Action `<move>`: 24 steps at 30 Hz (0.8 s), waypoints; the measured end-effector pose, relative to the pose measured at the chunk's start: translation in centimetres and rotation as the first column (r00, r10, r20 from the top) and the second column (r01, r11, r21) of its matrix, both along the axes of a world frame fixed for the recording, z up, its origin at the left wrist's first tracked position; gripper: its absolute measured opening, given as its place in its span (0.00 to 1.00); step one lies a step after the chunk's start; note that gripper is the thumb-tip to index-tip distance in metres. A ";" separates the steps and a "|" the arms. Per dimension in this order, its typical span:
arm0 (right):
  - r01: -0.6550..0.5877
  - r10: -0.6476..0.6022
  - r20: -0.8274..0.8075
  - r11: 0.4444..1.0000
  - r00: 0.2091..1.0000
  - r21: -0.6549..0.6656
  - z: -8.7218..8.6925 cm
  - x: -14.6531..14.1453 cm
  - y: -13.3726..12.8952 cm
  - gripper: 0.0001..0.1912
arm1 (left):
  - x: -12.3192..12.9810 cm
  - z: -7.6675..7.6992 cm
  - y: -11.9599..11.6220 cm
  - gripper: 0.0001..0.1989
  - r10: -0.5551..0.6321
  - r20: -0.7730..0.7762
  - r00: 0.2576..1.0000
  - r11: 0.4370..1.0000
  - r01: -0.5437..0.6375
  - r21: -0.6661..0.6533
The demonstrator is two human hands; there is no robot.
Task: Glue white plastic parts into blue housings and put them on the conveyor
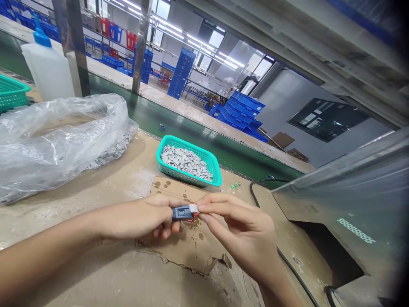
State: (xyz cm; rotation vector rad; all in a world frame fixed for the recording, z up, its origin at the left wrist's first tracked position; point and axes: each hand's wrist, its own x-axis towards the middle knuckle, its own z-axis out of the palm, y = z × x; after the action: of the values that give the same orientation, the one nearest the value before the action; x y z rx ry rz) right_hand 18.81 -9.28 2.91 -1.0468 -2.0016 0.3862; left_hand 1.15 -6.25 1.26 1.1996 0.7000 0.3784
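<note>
My left hand (145,218) is closed round a dark blue-grey plastic part (182,212) with a small rectangular recess. At the right end of that part is a small light-grey plastic piece (193,208), pinched between the thumb and fingers of my right hand (239,226). The two pieces touch; I cannot tell whether they are joined. Something red (193,219) shows just behind and below them, partly hidden. Underneath lies a stained sheet of cardboard (188,251). Beyond my hands, a turquoise basket (218,169) holds many small light-grey pieces.
A clear plastic bag (64,157) of grey pieces lies at the left, before a white bottle (47,70) with a blue cap. A green conveyor belt (147,111) runs behind. Black cable (295,273) and a metal panel (345,204) stand at right.
</note>
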 end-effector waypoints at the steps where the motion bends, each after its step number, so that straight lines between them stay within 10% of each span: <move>1: -0.022 0.022 0.029 1.000 0.999 -0.002 0.1 -0.1 0.0 0.10 | 0.0 0.0 -0.1 0.11 -0.004 -0.021 1.000 1.000 0.004 0.010; 16: -0.176 0.145 0.379 0.983 0.914 0.047 1.1 -1.4 -0.4 0.14 | -0.1 -0.2 -0.1 0.07 0.002 0.010 1.000 0.999 -0.002 0.045; 24: 0.064 -0.063 0.039 0.998 0.997 -0.020 2.0 1.7 3.2 0.08 | -0.7 -0.6 2.8 0.14 0.145 0.325 0.935 0.989 -0.147 -0.019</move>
State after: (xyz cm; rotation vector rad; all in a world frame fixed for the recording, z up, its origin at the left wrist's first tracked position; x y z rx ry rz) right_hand 20.50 -6.09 4.87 -1.1360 -1.9966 0.3573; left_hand 0.49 -3.49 0.66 1.0597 0.5010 0.6873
